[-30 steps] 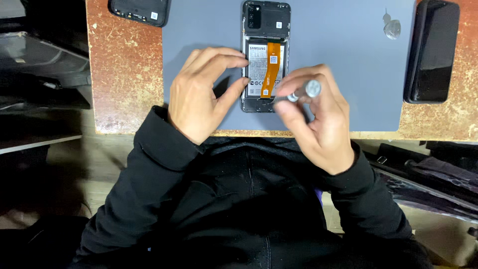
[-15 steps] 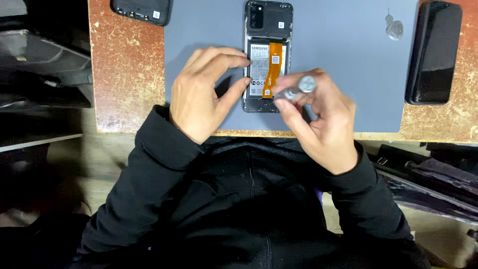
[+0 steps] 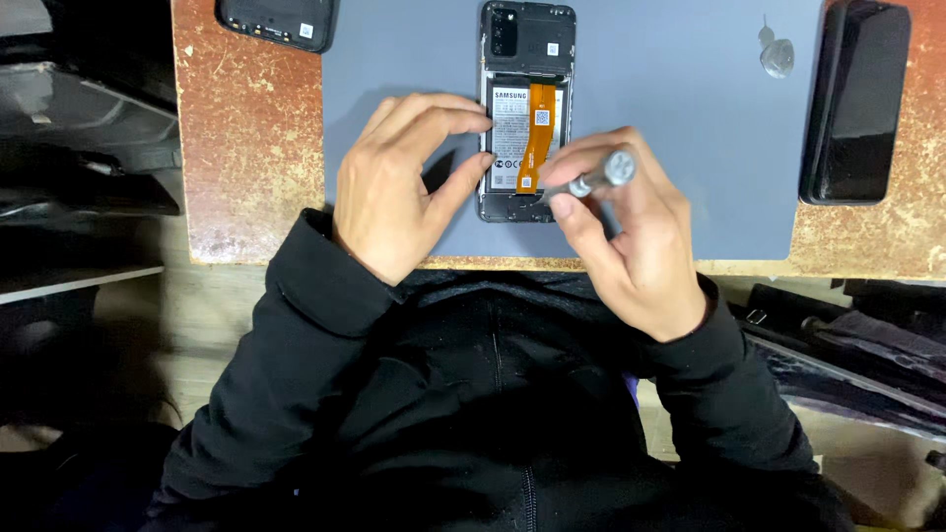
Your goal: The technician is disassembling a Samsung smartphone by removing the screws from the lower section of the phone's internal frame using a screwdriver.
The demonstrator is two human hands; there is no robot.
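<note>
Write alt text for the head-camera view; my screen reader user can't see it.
A person's right hand holds a small metal screwdriver to the lower edge of an opened phone, while the left hand steadies its side. The phone lies on a grey mat, showing a battery and an orange ribbon cable. Another dark phone lies at the mat's right edge.

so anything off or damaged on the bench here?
Nothing damaged that shows. The opened phone lies straight on the grey mat, left hand steadying it, right hand holding a screwdriver at its lower edge. Only the table looks worn.
</note>
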